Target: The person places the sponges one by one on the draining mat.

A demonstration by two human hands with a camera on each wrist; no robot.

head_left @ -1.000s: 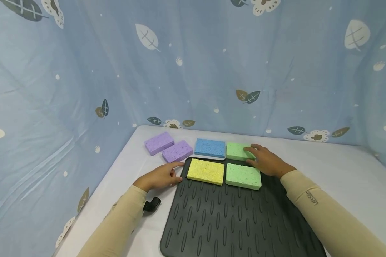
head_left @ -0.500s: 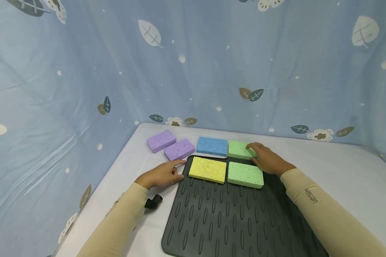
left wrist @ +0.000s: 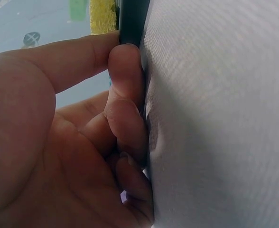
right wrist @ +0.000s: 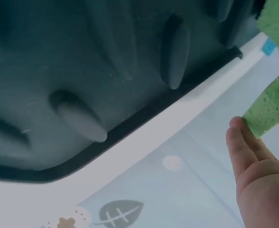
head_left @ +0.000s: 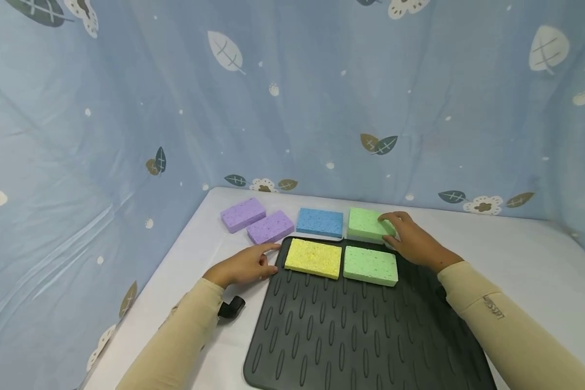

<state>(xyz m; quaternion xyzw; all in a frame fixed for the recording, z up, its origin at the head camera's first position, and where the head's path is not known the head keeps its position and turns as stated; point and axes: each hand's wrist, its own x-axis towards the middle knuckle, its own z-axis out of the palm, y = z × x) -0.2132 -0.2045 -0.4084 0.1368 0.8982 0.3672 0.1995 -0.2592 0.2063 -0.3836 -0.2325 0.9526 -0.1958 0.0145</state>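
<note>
My right hand [head_left: 411, 241] grips the right end of a pale green sponge [head_left: 368, 223] beyond the black ridged mat [head_left: 331, 336]. The right wrist view shows that sponge [right wrist: 270, 107] between thumb and fingers. On the mat's far part lie a yellow sponge [head_left: 313, 257] and a second green sponge [head_left: 370, 264], side by side. My left hand [head_left: 246, 265] rests at the mat's upper left edge, holding nothing. In the left wrist view its thumb reaches the dark mat edge [left wrist: 132, 21], and the loosely bent fingers [left wrist: 125, 71] lie against the white cloth.
Two purple sponges [head_left: 244, 214] lie at the far left of the white table [head_left: 526, 260]. A blue sponge [head_left: 320, 222] sits just behind the mat on something with a pale rim. A small black object [head_left: 231, 307] lies beside the left forearm. Patterned blue curtains [head_left: 322, 108] stand behind the table.
The right hand has closed on the back green sponge and moved it slightly right and up, widening the gap to the blue one. The left hand stays at the mat edge.
</note>
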